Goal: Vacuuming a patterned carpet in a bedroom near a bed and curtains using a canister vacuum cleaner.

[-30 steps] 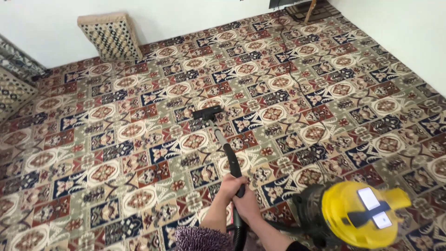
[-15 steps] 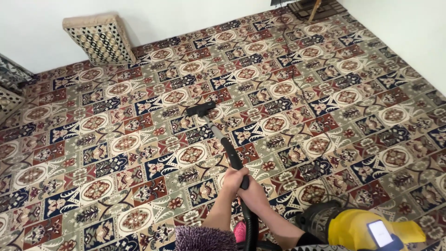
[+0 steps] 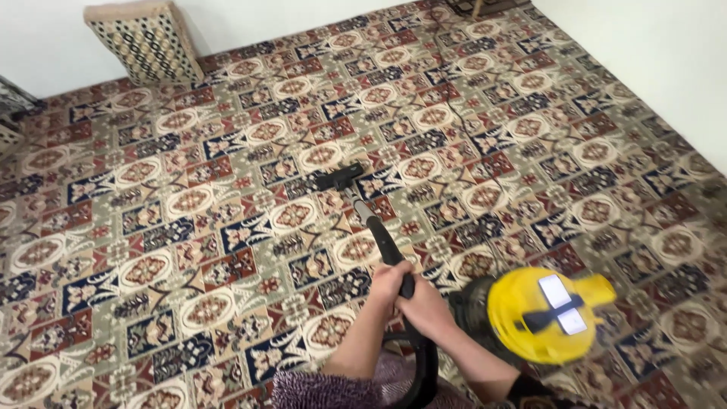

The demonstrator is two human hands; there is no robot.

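You are looking down at a patterned carpet (image 3: 189,204) that fills nearly the whole view, woven in repeating medallions and squares of red, navy, green and cream. Both of your hands are closed around the black vacuum wand (image 3: 379,238), low in the middle of the view. Your left hand (image 3: 388,282) wraps the wand from the left, and your right hand (image 3: 424,309) grips it just below, the two touching one another. A fuzzy purple sleeve (image 3: 326,390) shows at the bottom edge under your left forearm.

The wand runs up and to the left away from your hands, black near the grip and silver further along, and ends at the flat black floor nozzle (image 3: 339,176), which lies on the carpet near the middle of the room. Below your hands a thick black hose (image 3: 424,371) curves down toward the bottom edge.

Just to the right of your hands stands the vacuum cleaner (image 3: 541,314), a round canister with a bright yellow lid and a dark body, resting on the carpet. A thin dark power cord (image 3: 454,113) trails across the carpet toward the far top of the room.

A rectangular cushion (image 3: 140,42) with a beige and dark diamond pattern leans against the white wall (image 3: 45,45) at the top left. Another white wall (image 3: 666,68) borders the carpet on the right
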